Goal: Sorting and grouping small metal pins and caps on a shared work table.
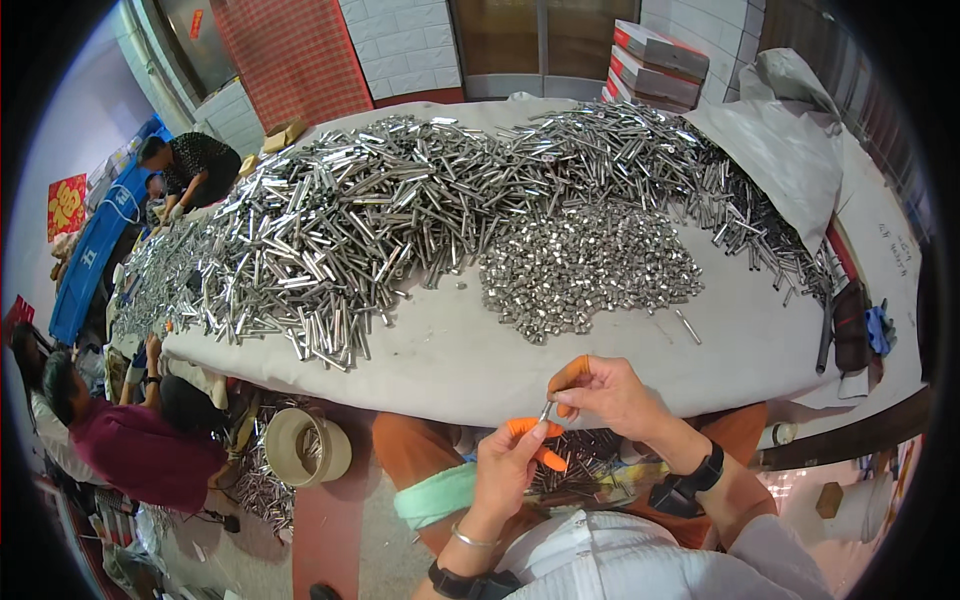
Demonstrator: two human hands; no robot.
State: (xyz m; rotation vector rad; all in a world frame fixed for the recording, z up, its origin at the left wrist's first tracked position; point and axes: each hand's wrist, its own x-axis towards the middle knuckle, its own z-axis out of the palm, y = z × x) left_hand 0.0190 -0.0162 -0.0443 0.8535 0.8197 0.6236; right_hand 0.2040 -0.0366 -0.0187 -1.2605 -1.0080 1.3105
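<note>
My left hand (508, 462) and my right hand (606, 394) meet over my lap, just below the table's front edge. Both wear orange fingertip covers. Between their fingertips they pinch one small metal tube (546, 410). A tray of finished metal pieces (580, 465) lies on my lap under the hands. On the cloth-covered table (450, 360) ahead lies a heap of short silver caps (585, 265), with a long pile of silver tubes (380, 210) behind and to the left.
A round beige container (300, 447) stands on the floor at my left. A person in a maroon top (130, 445) sits at the left; another person (190, 165) bends at the table's far end. Stacked boxes (655, 62) and a grey sack (790, 140) stand at the back right.
</note>
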